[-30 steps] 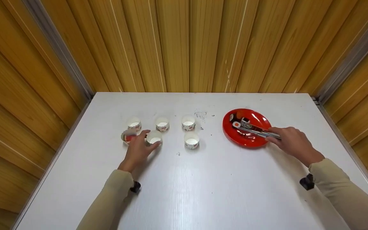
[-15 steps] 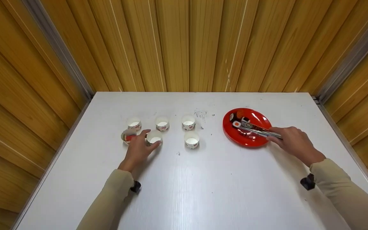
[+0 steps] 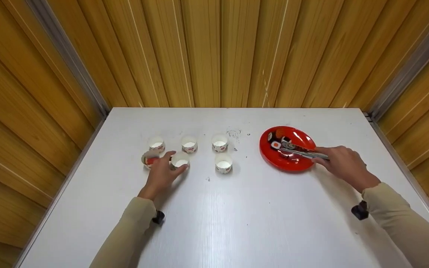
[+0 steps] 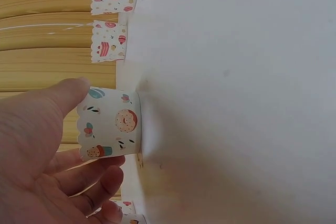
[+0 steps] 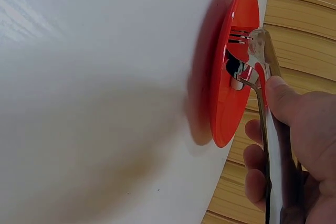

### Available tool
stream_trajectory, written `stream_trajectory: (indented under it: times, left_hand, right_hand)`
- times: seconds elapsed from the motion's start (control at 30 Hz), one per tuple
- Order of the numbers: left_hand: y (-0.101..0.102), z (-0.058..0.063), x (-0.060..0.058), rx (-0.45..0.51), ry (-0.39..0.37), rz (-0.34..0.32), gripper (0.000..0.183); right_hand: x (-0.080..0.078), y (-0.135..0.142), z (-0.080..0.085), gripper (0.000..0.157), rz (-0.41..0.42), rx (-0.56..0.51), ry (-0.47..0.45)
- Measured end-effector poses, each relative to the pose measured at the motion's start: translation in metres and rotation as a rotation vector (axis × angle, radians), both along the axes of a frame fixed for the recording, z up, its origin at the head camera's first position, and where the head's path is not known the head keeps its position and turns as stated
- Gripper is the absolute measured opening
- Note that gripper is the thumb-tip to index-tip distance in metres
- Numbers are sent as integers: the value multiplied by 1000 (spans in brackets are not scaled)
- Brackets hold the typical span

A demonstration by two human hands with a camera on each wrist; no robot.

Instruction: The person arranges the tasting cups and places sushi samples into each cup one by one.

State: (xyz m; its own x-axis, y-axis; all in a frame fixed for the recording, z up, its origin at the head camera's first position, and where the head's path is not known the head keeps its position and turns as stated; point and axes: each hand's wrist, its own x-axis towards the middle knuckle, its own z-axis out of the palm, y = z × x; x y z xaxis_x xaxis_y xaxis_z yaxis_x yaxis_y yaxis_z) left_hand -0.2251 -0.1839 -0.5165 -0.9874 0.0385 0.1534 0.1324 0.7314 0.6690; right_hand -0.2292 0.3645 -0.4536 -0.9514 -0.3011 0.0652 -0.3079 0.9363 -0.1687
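My left hand (image 3: 161, 173) holds a white paper baking cup (image 4: 113, 121) printed with doughnuts and cupcakes, thumb on one side and fingers on the other. The cup stands upright on the table. My right hand (image 3: 345, 165) grips metal serving tongs (image 5: 273, 156), one end slotted like a fork, the other spoon-shaped. The tong ends reach over a red plate (image 3: 296, 166), among several sushi pieces. A sushi roll (image 3: 276, 145) with white rice and an orange centre lies right at the tips in the head view. Whether the tongs pinch a piece I cannot tell.
To the left of the held cup, another cup (image 3: 150, 160) has a red piece in it, partly behind my left hand. More paper cups stand in the back row (image 3: 189, 145) and to the right (image 3: 223, 164). Wood-patterned walls (image 3: 214, 56) close off the table's back and sides.
The right hand has shifted very slightly right with the tongs, whose arms look closer together in the head view. The left hand and its cup have stayed in place.
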Motion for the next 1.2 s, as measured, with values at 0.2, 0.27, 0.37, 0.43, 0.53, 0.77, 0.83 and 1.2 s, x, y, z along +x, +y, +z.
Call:
stream_trajectory:
  times: [0.2, 0.27, 0.37, 0.43, 0.53, 0.77, 0.83, 1.2]
  left_hand:
    - [0, -1, 0, 2, 1, 1, 68]
    - [0, -2, 0, -2, 5, 4, 68]
    - [1, -2, 0, -6, 13, 6, 68]
    - [1, -2, 0, -6, 15, 6, 68]
    - [2, -1, 1, -8, 17, 6, 67]
    - [4, 1, 0, -25, 15, 12, 68]
    - [4, 1, 0, -25, 7, 15, 68]
    - [-1, 0, -1, 21, 0, -23, 68]
  right_hand:
    - [-2, -3, 11, 43, 25, 20, 10]
    - [-2, -4, 16, 42, 30, 30, 20]
    - [-4, -7, 24, 41, 37, 45, 29]
    - [-5, -10, 30, 40, 44, 49, 30]
    - [-8, -15, 38, 38, 62, 55, 43]
    - [-13, -36, 53, 44, 86, 49, 37]
    - [-14, -43, 56, 46, 95, 43, 36]
    - [-22, -84, 65, 46, 129, 8, 73]
